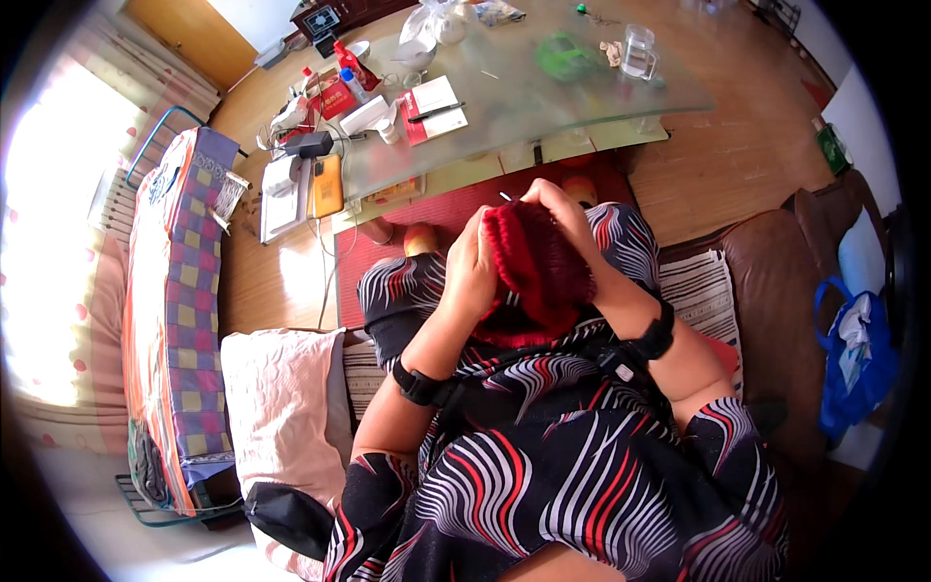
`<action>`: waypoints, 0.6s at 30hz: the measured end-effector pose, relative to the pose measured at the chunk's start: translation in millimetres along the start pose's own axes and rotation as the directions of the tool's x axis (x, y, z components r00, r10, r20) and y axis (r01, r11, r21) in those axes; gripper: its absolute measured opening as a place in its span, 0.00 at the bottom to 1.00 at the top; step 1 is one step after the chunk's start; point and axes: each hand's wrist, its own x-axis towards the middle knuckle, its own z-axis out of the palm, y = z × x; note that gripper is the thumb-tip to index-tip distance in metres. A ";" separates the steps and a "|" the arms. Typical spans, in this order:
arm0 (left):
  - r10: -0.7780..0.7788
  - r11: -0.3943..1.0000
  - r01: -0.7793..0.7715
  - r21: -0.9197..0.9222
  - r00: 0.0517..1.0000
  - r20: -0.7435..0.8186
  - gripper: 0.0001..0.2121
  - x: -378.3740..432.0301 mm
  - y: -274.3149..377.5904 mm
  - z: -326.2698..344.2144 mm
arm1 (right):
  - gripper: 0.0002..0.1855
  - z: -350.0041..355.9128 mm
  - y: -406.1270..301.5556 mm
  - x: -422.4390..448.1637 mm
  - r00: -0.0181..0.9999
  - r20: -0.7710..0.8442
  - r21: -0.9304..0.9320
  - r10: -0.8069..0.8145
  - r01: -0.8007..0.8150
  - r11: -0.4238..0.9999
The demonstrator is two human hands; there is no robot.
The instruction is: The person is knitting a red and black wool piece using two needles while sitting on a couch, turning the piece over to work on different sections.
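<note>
A dark red knitted piece (538, 273) hangs over my lap, folded and gathered between my hands. My left hand (471, 265) grips its left edge, with the thumb along the top. On the far right side my right hand (560, 211) holds the same piece, its fingers bent over the upper edge. A thin pale tip, like that of a knitting needle (505, 196), sticks out at the top between the hands. The knitting hides some fingertips and the rest of the needle. Below it lies my black dress (473, 480) with white and red wavy stripes.
Ahead stands a frosted glass table (502, 124) with a yellow phone (327, 188), a notebook (434, 120) and a glass jug (639, 54). A pink cushion (284, 400) lies at left. To the right are a brown leather sofa (771, 305) and a blue bag (862, 356).
</note>
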 end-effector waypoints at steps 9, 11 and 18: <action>-0.171 0.743 0.081 -0.664 0.983 -0.071 0.07 33.5 -18.4 -0.6 | 0.08 12.9 32.9 42.4 0.997 0.073 -0.083 0.001 0.005 0.997; -0.183 0.759 0.099 -0.644 0.981 -0.064 0.07 40.4 -23.7 -7.8 | 0.08 14.1 42.0 56.1 0.994 0.110 -0.033 -0.008 0.012 0.999; -0.223 0.716 0.111 -0.689 0.972 -0.075 0.09 70.7 -61.9 -26.2 | 0.09 28.4 52.9 92.7 0.977 0.186 -0.025 0.100 -0.097 0.995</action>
